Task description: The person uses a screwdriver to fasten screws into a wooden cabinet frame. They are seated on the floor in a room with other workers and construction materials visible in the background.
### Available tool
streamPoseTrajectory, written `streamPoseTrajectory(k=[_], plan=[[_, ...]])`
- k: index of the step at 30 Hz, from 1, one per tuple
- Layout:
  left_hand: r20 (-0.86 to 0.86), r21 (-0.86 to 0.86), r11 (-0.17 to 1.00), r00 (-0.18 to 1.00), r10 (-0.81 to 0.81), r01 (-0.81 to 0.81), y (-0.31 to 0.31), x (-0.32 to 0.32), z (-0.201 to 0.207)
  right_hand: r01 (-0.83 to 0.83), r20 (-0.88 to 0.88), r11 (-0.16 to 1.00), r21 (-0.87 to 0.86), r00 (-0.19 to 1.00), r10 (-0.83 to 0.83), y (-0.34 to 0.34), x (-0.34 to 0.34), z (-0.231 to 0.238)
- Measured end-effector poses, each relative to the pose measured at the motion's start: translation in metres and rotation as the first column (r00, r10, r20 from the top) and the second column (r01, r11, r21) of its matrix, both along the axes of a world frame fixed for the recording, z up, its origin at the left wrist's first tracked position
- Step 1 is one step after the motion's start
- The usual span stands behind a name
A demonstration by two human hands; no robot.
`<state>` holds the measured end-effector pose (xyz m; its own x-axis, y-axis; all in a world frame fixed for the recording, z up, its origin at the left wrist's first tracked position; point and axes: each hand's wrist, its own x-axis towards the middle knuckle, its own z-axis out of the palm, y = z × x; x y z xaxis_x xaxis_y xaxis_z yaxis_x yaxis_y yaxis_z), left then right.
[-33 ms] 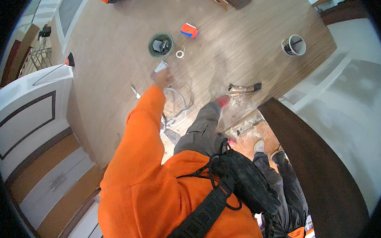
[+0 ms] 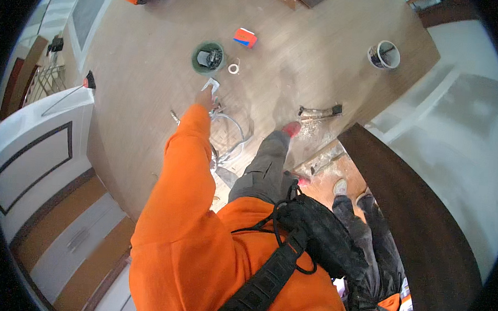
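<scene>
My left hand (image 2: 205, 99) reaches forward at the end of an orange sleeve. At its fingertips is a small white sheet-like piece (image 2: 212, 84), and the fingers seem closed on its near edge, though they show only small. Close in front of the hand stands a dark green bucket (image 2: 208, 73) with dark things inside. A pale grey looped cable or hose (image 2: 240, 130) lies just right of my forearm. To the left of the wrist is a small light-coloured tool (image 2: 175, 117). My right hand is out of sight.
An orange-and-blue box (image 2: 245, 37) and a white ring-shaped roll (image 2: 229, 69) lie near the bucket. A white bucket (image 2: 375, 60) stands far right. A dark-ended tool (image 2: 320, 112) lies ahead of my red shoe (image 2: 291, 129). Another person's legs (image 2: 362, 233) are behind me, right of my bag.
My left hand has shifted slightly left and turned. The white piece shows a different outline beyond the fingers. The whole view has moved a little.
</scene>
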<state>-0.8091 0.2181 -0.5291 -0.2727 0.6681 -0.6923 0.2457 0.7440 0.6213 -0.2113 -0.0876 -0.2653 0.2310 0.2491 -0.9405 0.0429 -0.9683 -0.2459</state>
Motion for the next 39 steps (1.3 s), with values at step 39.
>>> streamPoseTrajectory(k=[39], plan=[[0.578,-0.244,-0.692,-0.472,-0.666,0.679,-0.24,0.404,0.072,0.525,-0.325,0.812,0.255,0.837,-0.44,-0.251,0.007,-0.14]])
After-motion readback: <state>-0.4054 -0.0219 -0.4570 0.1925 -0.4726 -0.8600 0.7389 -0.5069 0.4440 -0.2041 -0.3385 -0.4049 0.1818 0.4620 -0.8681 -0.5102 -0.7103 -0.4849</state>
